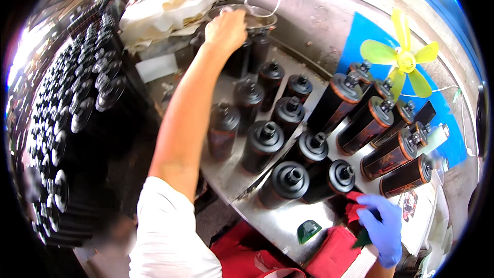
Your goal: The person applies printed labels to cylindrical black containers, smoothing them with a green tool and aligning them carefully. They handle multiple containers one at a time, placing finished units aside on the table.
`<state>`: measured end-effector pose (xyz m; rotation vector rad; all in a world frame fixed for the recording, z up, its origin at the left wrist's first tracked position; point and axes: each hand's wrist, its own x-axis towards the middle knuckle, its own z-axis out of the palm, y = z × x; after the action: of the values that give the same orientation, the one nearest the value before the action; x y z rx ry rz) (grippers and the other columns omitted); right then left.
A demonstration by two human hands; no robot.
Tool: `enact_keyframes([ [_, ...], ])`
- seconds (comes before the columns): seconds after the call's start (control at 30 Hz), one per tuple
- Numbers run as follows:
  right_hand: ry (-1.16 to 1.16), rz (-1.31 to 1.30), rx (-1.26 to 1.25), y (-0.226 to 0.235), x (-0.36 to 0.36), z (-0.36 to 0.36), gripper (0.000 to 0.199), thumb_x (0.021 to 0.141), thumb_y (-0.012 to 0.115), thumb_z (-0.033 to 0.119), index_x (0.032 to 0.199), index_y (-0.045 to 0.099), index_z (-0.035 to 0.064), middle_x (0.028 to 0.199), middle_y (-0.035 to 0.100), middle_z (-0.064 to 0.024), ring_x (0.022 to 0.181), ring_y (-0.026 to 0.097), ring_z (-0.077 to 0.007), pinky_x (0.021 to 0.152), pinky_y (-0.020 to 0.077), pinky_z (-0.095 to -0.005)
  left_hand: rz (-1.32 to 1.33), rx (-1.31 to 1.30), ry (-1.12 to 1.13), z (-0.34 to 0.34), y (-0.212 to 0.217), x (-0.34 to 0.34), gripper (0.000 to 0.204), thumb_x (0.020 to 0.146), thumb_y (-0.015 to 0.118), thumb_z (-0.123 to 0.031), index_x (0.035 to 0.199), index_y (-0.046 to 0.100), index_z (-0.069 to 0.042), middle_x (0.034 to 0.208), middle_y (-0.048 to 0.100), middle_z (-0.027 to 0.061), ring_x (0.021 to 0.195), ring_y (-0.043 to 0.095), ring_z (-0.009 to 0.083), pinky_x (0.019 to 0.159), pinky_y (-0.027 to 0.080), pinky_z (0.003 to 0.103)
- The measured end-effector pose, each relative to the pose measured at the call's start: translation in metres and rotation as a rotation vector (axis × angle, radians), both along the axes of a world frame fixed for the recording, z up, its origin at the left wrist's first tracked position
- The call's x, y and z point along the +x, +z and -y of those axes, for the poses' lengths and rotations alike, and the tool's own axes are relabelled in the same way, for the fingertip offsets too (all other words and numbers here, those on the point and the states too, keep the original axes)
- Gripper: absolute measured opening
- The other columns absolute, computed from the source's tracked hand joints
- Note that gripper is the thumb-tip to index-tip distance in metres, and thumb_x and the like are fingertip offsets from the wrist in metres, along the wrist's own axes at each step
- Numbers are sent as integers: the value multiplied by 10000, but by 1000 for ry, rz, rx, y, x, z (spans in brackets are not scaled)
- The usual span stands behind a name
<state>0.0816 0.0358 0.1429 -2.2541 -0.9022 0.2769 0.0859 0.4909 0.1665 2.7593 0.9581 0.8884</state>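
Observation:
My bare left hand (226, 32) reaches to the back of the table, its fingers closed over a round metal basin (268, 20). What the fingertips hold is hidden. At the near right, my right hand (382, 226) wears a blue glove. A dark green flat piece (362, 240) sticks out from under its curled fingers, beside a red cloth (353, 208). Left of it, another green curved piece (309, 231) lies on the metal table (267, 220). Black bottles (284, 184) with narrow necks stand upright between my hands; several to the right carry reddish-gold patterns (396, 155).
Many black bottles (77, 108) crowd the left side. A yellow-green fan (405, 62) stands before a blue board (355, 41) at the back right. A folded red cloth (333, 252) lies at the near edge. White sheets (170, 13) are heaped beside the basin.

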Motion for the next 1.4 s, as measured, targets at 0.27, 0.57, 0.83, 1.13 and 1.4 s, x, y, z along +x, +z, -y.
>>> enact_keyframes([
  [0.27,-793,-198,4,-28,4,162,195,868,536,115,994,640,10,695,544,-14,611,471,-106,566,382,-240,-342,10,-105,-143,-103,95,511,826,559,-184,1315,421,-127,1266,451,235,1142,486,366,924,428,417],
  [0.57,-933,-352,19,-58,-10,197,181,884,555,166,897,668,25,651,563,-9,553,440,-69,526,354,-220,-418,-4,28,-109,-96,122,255,690,751,-258,844,692,-64,952,651,154,916,625,334,787,495,413],
  [0.83,-935,-418,101,-53,-19,196,183,892,557,176,927,660,29,656,542,2,541,424,-59,504,335,-197,-152,158,-29,-60,-9,65,269,771,635,-309,818,674,-47,877,637,184,884,612,357,743,486,452],
  [1.13,-784,-467,286,-55,-54,208,196,930,494,161,1022,602,26,639,505,14,457,368,-7,368,259,-142,803,598,-324,155,110,-26,180,689,581,-213,613,548,-53,559,535,152,609,575,342,638,501,443],
  [1.4,-638,-332,263,-51,-109,227,201,925,482,154,1029,593,23,633,501,-2,451,391,-54,383,316,-187,588,-141,-969,320,55,-73,160,579,625,-158,505,584,-22,549,555,153,568,581,321,537,465,406],
])
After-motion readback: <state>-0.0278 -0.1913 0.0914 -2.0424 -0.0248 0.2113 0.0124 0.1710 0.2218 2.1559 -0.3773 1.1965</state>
